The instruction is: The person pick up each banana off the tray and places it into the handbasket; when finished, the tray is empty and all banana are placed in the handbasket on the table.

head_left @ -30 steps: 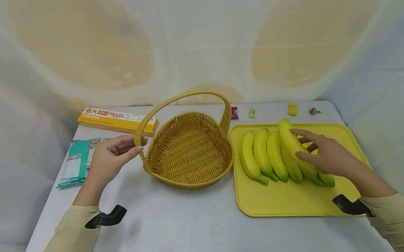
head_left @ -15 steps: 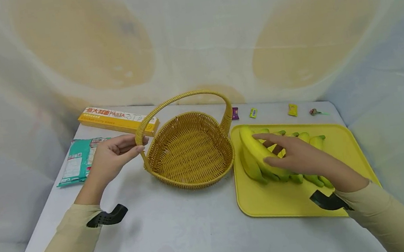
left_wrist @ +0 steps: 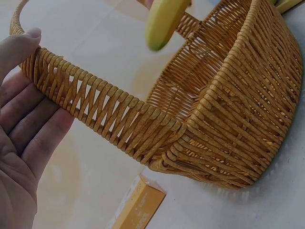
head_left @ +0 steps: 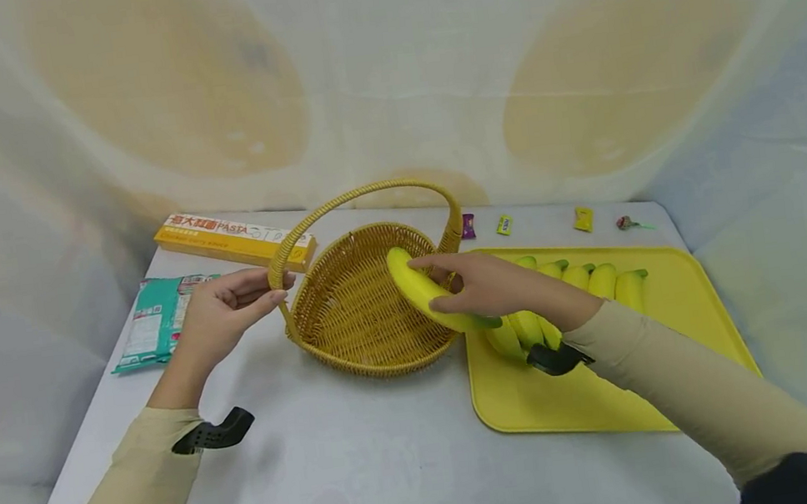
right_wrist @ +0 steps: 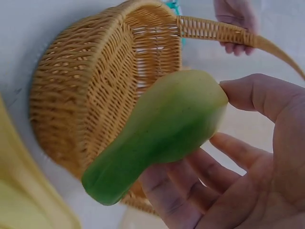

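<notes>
My left hand [head_left: 233,311] pinches the side of the handle [head_left: 284,262] of a yellow-brown wicker basket [head_left: 388,369]. In the left wrist view the thumb lies on one edge of that handle and the fingers [left_wrist: 35,124] behind it. My right hand [head_left: 490,282] grips a banana [head_left: 419,288] and holds it over the basket's right rim, its tip above the inside. From the right wrist the banana's green stem end [right_wrist: 114,181] shows, pinched between thumb and fingers. Several more bananas [head_left: 604,282] lie in a row on a yellow tray [head_left: 589,406], partly hidden by the right arm.
A pasta box [head_left: 228,241] and a teal packet [head_left: 155,320] lie left of the basket. Behind the tray are a purple sweet [head_left: 468,225], two yellow wrapped sweets [head_left: 583,219] and a lollipop [head_left: 627,223]. A pale curtain [head_left: 397,76] stands behind the table.
My right hand has lifted the banana from the row on the tray and carried it left to the basket. The left hand and the basket stay in place.
</notes>
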Tool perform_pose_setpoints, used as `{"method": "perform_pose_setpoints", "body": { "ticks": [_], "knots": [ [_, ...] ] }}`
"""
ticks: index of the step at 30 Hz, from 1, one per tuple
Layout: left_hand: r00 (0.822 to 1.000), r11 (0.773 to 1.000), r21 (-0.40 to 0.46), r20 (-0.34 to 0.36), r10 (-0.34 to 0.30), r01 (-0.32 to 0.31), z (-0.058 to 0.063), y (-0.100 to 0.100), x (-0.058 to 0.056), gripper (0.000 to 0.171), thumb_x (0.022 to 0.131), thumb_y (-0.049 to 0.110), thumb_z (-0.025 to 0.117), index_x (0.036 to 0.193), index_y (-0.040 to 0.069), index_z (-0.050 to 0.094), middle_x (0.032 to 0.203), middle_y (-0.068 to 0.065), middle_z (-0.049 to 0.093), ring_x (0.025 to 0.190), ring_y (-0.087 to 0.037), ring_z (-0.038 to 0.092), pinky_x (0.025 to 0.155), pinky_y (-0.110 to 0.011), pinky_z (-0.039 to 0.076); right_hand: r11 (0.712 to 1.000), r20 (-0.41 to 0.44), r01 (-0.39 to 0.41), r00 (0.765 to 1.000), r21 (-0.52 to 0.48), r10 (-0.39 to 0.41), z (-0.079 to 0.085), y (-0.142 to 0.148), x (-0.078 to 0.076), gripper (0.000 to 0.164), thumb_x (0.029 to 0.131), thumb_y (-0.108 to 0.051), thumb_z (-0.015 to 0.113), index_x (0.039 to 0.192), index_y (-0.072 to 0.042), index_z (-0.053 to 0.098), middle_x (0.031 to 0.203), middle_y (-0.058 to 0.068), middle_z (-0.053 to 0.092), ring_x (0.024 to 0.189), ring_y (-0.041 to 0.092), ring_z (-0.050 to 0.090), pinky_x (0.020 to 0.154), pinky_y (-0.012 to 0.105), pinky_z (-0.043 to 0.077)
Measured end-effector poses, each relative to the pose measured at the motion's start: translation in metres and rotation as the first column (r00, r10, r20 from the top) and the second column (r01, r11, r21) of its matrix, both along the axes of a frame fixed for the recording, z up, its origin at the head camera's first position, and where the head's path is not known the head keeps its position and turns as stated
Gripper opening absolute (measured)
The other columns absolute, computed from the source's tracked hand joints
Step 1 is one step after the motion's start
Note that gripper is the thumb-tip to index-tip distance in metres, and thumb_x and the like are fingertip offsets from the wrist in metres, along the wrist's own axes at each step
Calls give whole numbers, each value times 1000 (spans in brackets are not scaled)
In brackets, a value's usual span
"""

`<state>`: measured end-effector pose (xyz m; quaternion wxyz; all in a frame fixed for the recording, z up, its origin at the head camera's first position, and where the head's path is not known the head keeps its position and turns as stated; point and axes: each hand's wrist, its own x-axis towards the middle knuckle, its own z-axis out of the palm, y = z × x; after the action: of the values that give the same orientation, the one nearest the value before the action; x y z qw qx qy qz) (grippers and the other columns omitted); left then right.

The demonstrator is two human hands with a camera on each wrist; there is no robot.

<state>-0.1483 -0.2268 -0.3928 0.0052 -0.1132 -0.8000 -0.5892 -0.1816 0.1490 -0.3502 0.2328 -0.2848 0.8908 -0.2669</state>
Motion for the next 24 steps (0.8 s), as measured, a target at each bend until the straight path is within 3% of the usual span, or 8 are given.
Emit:
{"method": "perform_pose_setpoints", "body": {
  "ticks": [3, 8, 11, 15, 24],
  "knots": [
    [1000, 1000, 10, -3, -3, 3, 0, 0, 0, 33, 95, 21, 75, 120, 1, 72, 114, -3, 76, 106, -13, 72, 89, -23, 58, 1000, 44, 10, 999, 8, -10, -5, -18, -15, 66, 98, -36, 65, 158, -25, 39, 136, 10, 59, 118, 24, 62, 94, 40, 54],
    [1000, 1000, 21, -6, -9, 9, 0, -1, 0, 34, 95, 20, 75, 123, 0, 71, 114, -3, 76, 107, -11, 72, 90, -23, 58, 1000, 117, 17, 993, 14, -19, -21, -45, -33, 64, 98, -36, 66, 156, -25, 42, 133, 10, 61, 104, 21, 64, 77, 34, 56],
    [1000, 1000, 26, -8, -15, 15, -1, -1, 0, 34, 95, 19, 75, 122, 0, 71, 113, -2, 76, 106, -10, 72, 89, -23, 58, 999, 135, 7, 991, 38, -13, -34, -61, -40, 62, 97, -35, 67, 154, -24, 44, 132, 11, 63, 103, 19, 63, 79, 31, 56],
    [1000, 1000, 20, -8, -9, 9, -1, -1, -1, 32, 94, 20, 76, 120, 0, 72, 113, -2, 76, 104, -11, 72, 88, -24, 58, 998, 146, -21, 989, 60, 12, -49, -81, -43, 64, 97, -34, 67, 155, -21, 43, 135, 14, 62, 111, 20, 62, 87, 31, 56],
    [1000, 1000, 0, -16, 0, 0, -1, -1, -2, 31, 95, 19, 75, 118, 0, 72, 111, -1, 76, 103, -10, 72, 88, -23, 58, 997, 192, -44, 981, 66, 31, -69, -116, -39, 75, 97, -31, 69, 161, -17, 32, 138, 15, 60, 110, 19, 63, 79, 27, 57]
  ]
}}
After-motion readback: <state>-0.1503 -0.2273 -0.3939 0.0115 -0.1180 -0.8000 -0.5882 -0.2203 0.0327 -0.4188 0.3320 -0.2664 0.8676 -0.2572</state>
